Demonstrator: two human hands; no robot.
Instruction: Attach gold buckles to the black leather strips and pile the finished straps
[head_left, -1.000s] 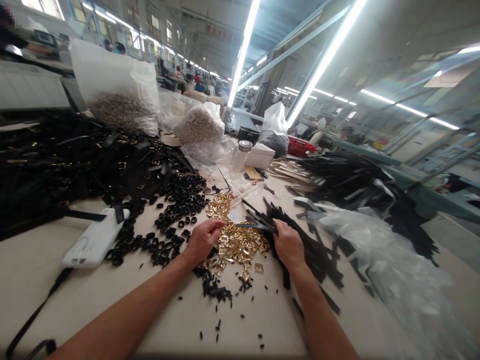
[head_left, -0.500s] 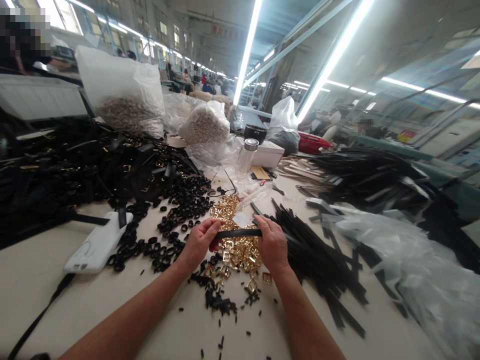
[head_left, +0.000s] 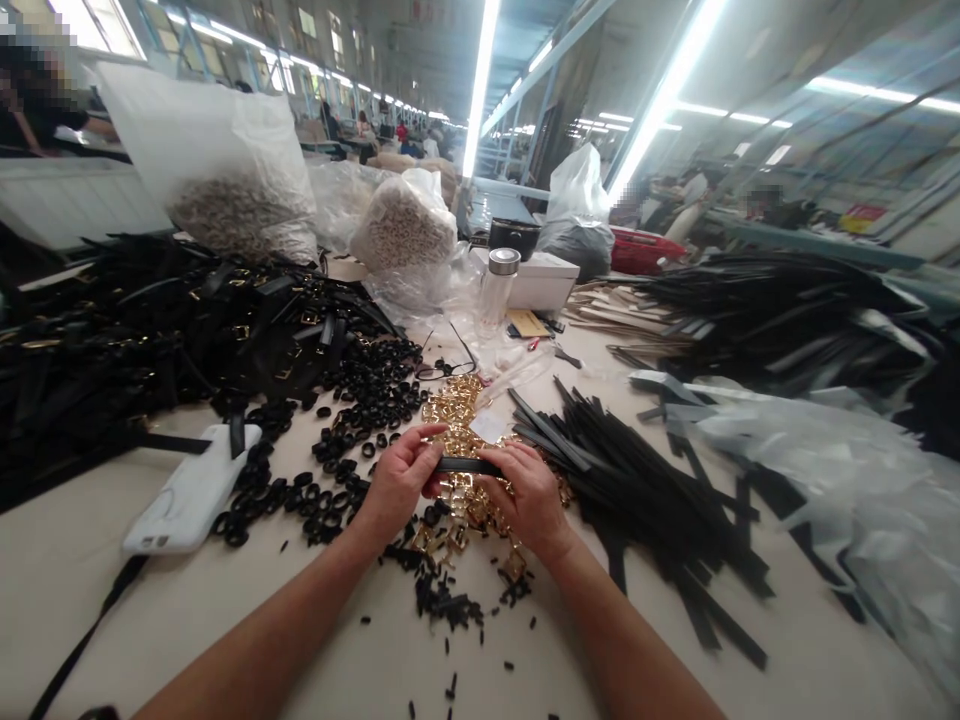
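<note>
A short black strap (head_left: pixel 469 466) stretches level between my two hands. Its left end is pinched in my left hand (head_left: pixel 401 478), thumb against fingers. My right hand (head_left: pixel 529 500) is closed on the other end, fingers bent over it. Beneath the strap lies a heap of gold buckles (head_left: pixel 453 402), partly hidden by my hands. Many small black loops (head_left: pixel 375 395) are scattered left of the buckles. To the right of my right hand is a pile of loose black straps (head_left: pixel 637 480). Small black bits (head_left: pixel 446 603) lie in front of the buckles.
A white phone-like device (head_left: pixel 187 495) with a black band lies at left. Beyond it is a heap of black straps with buckles (head_left: pixel 247 320). Glasses (head_left: pixel 448 362), a clear bottle (head_left: pixel 498 290) and bags of pellets (head_left: pixel 409 225) stand farther back. Plastic sheeting (head_left: pixel 847 480) covers the right side.
My right hand has slid left along the strap, closer to my left hand, so less of the strap shows between them. The view has shifted slightly.
</note>
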